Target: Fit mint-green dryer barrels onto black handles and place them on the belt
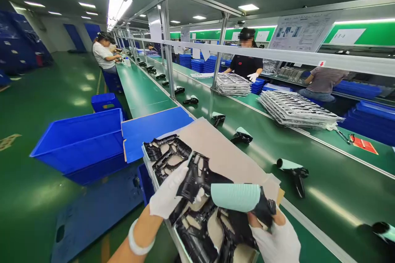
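My left hand (169, 192), in a white glove, is closed on a black plastic shell (195, 174) above the left part of a tray of parts. In my right hand (276, 230), gloved with some fingertips bare, is a black and mint-green dryer-shaped piece (236, 197), its green barrel pointing left. Beneath both hands, several black shells (197, 234) lie in rows on the tray. Cardboard (212, 148) extends behind them.
Several dryer-shaped pieces (294, 168) lie along the green conveyor (262, 160) to the right. An empty blue bin (83, 141) stands at left. Stacks of filled trays (296, 109) sit across the line. People work farther back, one in a black shirt (245, 65).
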The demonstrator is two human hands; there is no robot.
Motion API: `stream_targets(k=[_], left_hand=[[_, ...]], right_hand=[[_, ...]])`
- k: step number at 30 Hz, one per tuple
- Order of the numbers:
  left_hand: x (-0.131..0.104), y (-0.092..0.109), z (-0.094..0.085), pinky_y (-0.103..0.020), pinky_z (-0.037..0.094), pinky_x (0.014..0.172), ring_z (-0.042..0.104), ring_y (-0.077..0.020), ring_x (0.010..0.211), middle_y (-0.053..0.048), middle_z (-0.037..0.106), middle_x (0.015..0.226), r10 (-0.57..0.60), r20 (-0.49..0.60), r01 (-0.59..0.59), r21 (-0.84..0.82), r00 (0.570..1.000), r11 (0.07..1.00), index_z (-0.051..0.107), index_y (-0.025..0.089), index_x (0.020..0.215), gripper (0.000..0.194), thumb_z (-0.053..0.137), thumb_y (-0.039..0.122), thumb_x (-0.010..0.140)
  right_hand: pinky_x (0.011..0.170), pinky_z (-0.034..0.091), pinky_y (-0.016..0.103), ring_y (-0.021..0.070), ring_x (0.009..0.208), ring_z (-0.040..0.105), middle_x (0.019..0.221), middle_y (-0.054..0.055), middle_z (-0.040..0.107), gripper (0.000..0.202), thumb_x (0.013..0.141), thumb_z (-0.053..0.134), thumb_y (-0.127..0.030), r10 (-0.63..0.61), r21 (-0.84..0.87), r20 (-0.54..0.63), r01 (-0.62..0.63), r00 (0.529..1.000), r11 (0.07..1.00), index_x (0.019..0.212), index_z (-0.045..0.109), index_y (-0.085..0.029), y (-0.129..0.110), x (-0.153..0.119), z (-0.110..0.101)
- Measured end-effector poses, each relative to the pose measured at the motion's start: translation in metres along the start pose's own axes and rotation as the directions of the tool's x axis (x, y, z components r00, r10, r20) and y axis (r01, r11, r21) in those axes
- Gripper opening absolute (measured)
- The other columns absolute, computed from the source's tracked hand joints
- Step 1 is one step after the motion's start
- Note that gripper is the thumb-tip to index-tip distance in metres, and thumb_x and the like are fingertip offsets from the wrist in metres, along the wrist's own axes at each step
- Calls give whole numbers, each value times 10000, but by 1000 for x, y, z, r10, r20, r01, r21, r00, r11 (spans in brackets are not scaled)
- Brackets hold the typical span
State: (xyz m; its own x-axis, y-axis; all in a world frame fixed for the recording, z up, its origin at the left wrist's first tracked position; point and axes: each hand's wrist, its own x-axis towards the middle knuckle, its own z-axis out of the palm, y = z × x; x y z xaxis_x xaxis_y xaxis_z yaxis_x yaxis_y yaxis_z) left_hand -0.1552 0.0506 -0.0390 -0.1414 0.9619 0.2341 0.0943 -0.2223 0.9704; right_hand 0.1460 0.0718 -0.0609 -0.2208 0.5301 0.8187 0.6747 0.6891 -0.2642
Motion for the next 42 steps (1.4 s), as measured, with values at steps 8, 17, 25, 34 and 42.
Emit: stream_targets(k=[8,17,25,34,42], left_hand=[[-18,48,79,-455,410,1122,519,-343,1322,-101,598,1414,-128,487,298,-290,864,909,569,213,1385,688,518,681,883],[-34,40,87,-424,476,1069,572,-343,1268,-88,610,1399,-186,524,389,-310,831,867,589,223,1357,591,615,577,884],[-38,47,93,-401,366,1182,457,-319,1395,-15,553,1470,-211,499,354,-210,840,911,569,273,1400,530,502,549,954],[-37,54,76,-523,123,1247,179,-413,1502,-134,217,1644,127,628,-149,-17,767,989,310,214,1551,1179,756,753,601],[-43,75,79,-555,352,1158,399,-443,1395,-81,429,1556,-234,455,163,190,859,968,430,325,1493,961,860,480,647]], right_hand=[[819,606,410,292,1057,669,1165,159,677,373,977,470,-329,-50,-163,225,89,973,983,1296,511,-141,-23,-14,-29],[837,619,444,293,1075,674,1191,156,673,436,980,434,-319,25,-144,278,16,960,989,1395,408,-189,-27,-31,-39],[801,623,403,277,1030,692,1173,149,684,449,980,422,-299,92,-124,300,-56,949,991,1416,392,-198,-33,-37,-40],[750,615,377,267,886,723,1063,129,725,505,954,383,-535,382,228,683,-678,623,699,1224,599,-167,-44,-33,-50],[623,621,325,255,823,740,1030,117,721,351,972,380,-414,249,-94,280,-231,927,968,1214,538,-214,-50,-37,-42]])
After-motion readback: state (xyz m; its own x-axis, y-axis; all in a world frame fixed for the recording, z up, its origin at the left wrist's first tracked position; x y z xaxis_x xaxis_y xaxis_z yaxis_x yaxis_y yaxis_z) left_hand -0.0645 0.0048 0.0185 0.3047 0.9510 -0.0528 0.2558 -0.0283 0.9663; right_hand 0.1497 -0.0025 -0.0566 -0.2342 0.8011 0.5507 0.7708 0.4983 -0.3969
